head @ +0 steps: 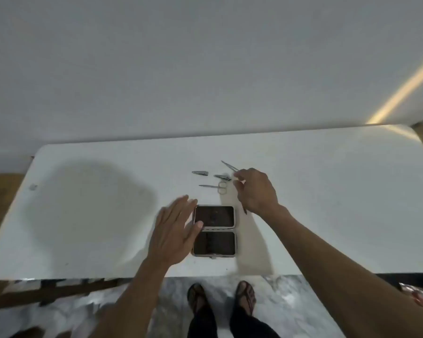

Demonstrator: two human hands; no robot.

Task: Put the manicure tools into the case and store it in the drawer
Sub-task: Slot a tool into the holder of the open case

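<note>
Four slim silver metal tools were out: two nail clippers [200,172] [222,177] and one pair of small scissors [214,186] lay on the white surface [327,191], beyond one open dark rectangular case [215,230]. The right hand [257,191] pinched a thin pointed tool [230,166] in a narrow grip. The left hand [174,230] hovered flat, fingers straight, at the case's left edge.

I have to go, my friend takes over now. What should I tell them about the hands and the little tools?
Right hand pinches a thin pointed tool just above the table.
Left hand is open, fingers straight, at the left edge of the open case.
The scissors and two clippers lie on the table beyond the case.
Done: case opened. I can't tell if any tool is inside.
Left: put the tools in, close the case, store it in the drawer, which is not in view.
</note>
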